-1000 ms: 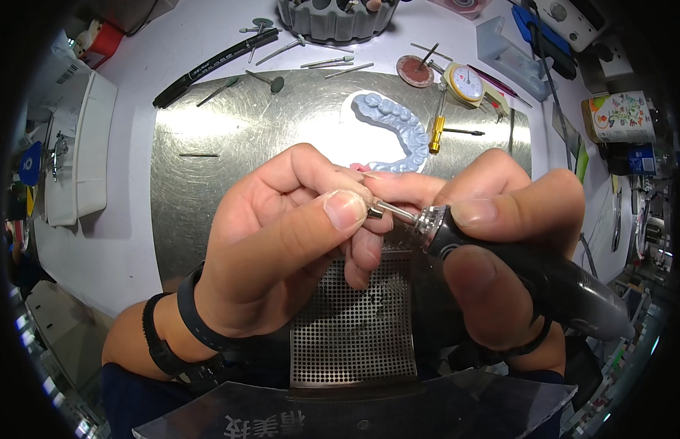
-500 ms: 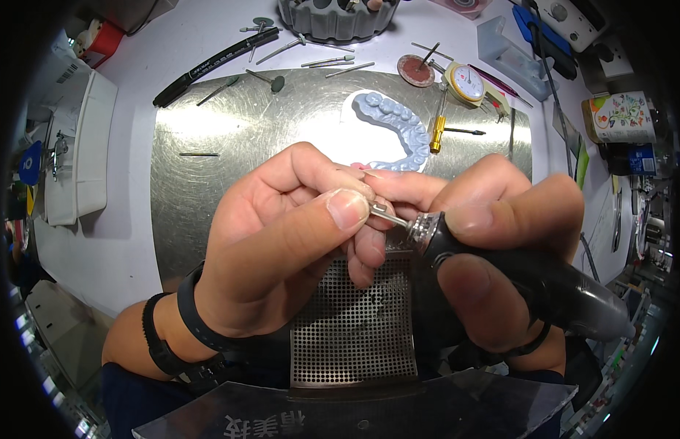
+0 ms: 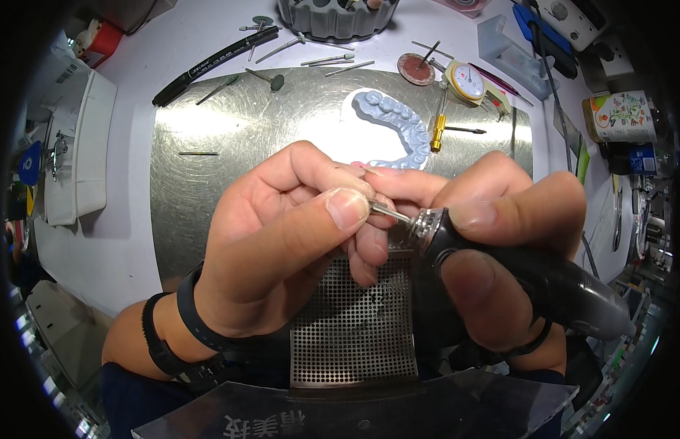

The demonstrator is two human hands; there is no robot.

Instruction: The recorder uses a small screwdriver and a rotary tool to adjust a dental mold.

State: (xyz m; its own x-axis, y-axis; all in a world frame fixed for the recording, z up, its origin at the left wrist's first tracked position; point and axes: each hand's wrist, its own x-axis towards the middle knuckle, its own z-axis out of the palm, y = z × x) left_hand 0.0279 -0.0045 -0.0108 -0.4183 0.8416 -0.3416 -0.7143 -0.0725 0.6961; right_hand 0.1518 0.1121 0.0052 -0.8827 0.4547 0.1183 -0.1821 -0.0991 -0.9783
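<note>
Holding the handpiece (image 3: 552, 278) with my right grip (image 3: 512, 227) wrapped round it, right of centre, long axis slanting from lower right toward mid-frame. Its bit (image 3: 396, 214) points up-left at the small piece (image 3: 376, 206) my left grip (image 3: 274, 241) pinches. Mostly hidden tbh, closer to my left; can't tell if they're touching.
</note>
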